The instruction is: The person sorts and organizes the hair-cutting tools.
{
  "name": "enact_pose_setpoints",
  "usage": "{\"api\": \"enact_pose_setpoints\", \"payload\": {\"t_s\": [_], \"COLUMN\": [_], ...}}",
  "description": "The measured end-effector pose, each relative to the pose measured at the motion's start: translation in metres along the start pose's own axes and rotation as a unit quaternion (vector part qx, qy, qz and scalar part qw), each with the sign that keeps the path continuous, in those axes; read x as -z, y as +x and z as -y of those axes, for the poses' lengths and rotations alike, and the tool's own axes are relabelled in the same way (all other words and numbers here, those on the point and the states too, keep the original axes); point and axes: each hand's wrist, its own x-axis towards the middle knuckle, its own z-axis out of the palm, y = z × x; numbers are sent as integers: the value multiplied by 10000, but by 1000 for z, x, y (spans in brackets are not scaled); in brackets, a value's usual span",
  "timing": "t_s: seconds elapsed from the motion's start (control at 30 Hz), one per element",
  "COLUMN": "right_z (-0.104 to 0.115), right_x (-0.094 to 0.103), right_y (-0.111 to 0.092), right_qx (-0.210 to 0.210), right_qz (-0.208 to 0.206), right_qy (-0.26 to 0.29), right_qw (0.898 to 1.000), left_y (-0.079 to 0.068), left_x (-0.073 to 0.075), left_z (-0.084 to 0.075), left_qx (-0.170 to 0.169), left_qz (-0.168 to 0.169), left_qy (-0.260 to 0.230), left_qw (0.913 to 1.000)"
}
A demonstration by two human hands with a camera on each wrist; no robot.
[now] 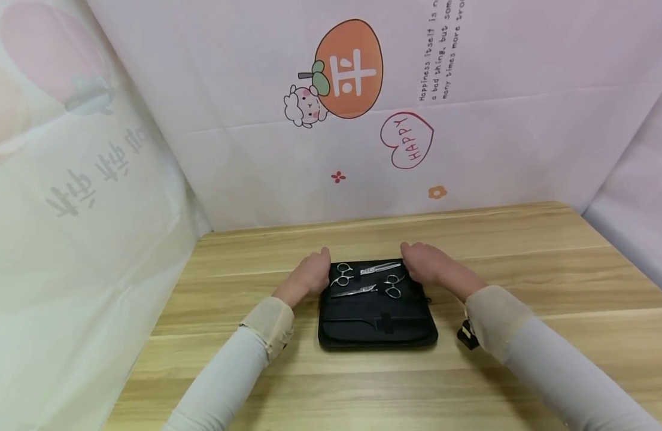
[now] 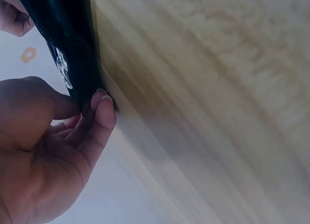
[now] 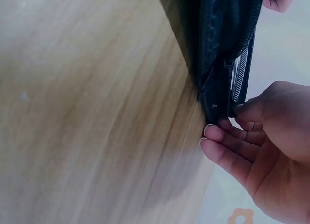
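A black zippered scissors case point(image 1: 352, 336) lies unfolded on the wooden table, with its inside facing up. Two silver pairs of scissors are tucked into its far half: one pair point(image 1: 381, 268) has its finger rings at the left, the other pair point(image 1: 355, 291) has them at the right. Across the near half runs a slim dark shape under a small black strap point(image 1: 386, 322). My left hand point(image 1: 312, 272) pinches the far left corner, thumb above and fingers beneath. At the far right corner, my right hand point(image 3: 271, 151) holds the edge between thumb and fingertips.
The light wood-grain table point(image 1: 245, 257) reaches back to a white printed cloth point(image 1: 245, 173) hung behind it. Another pale cloth point(image 1: 94, 287) hangs along the left side. A small black item point(image 1: 467, 335) shows beside the right wrist.
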Motion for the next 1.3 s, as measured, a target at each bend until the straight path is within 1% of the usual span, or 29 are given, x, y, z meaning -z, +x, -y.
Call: {"api": "enact_pose_setpoints", "payload": {"t_s": [0.1,0.2,0.27,0.37,0.5,0.67,0.8,0.87,1.0,1.2,1.3], "right_z": [-1,-2,-3,-3,-2,0,1,1,1,1,0], "right_x": [1,1,0,0,-2,-4,-2,0,1,1,1], "right_y": [0,0,0,0,1,1,1,1,0,-1,-1], "right_qx": [8,34,19,37,52,92,42,25,-13,3,-6], "right_qz": [-25,3,42,73,97,122,164,176,218,252,198], "right_qy": [37,101,151,187,173,129,90,84,130,190,149], "right_qw": [10000,9999,9999,9998,9998,9998,9998,9998,9997,9995,9997], "left_y": [1,2,2,4,6,4,4,5,5,4,4], "left_x": [1,2,1,-2,-3,2,3,3,2,-3,-5], "left_z": [2,3,4,4,4,-3,-7,-7,-6,-1,1], "left_qx": [-88,-278,-424,-577,-526,-396,-382,-395,-438,-629,-677], "left_qz": [-8,-13,-33,-55,42,309,396,379,300,18,-89], "left_qy": [-126,-179,-145,31,204,478,692,701,562,423,323], "left_qw": [9999,9995,9990,9983,9984,9976,9961,9960,9970,9971,9971]}}
